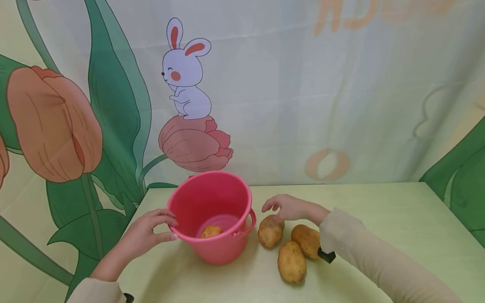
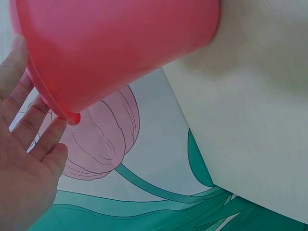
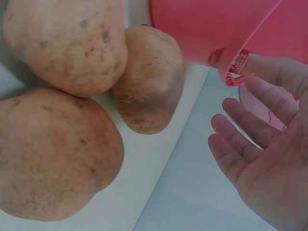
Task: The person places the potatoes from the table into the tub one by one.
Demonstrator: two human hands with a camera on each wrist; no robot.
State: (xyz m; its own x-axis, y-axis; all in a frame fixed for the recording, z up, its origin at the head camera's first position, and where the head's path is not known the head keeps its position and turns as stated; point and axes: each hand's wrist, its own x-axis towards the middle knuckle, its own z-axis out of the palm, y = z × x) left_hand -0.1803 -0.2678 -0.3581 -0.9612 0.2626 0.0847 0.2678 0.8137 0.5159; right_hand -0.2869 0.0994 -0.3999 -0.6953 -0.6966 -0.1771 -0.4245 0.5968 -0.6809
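Observation:
A pink bucket (image 1: 214, 252) stands on the table, with a potato (image 1: 211, 231) inside it. My left hand (image 1: 149, 231) holds the bucket's left rim, fingertips at the edge and thumb against the outside. In the left wrist view, that hand (image 2: 33, 144) meets the rim beside the bucket wall (image 2: 125, 48). My right hand (image 1: 289, 207) hovers just beyond a potato (image 1: 270, 232) right of the bucket, fingers loosely bent and holding nothing. Two more potatoes, one nearer (image 1: 292, 263) and one by the sleeve (image 1: 305, 241), lie close together. The right wrist view shows that hand's (image 3: 269, 144) palm near the bucket handle (image 3: 240, 48).
The pale table (image 1: 398, 235) extends to the right of the potatoes. A printed curtain (image 1: 273, 105) with a rabbit and tulips hangs behind the table's back edge. A looped pink handle (image 1: 250, 225) sticks out from the bucket's right side.

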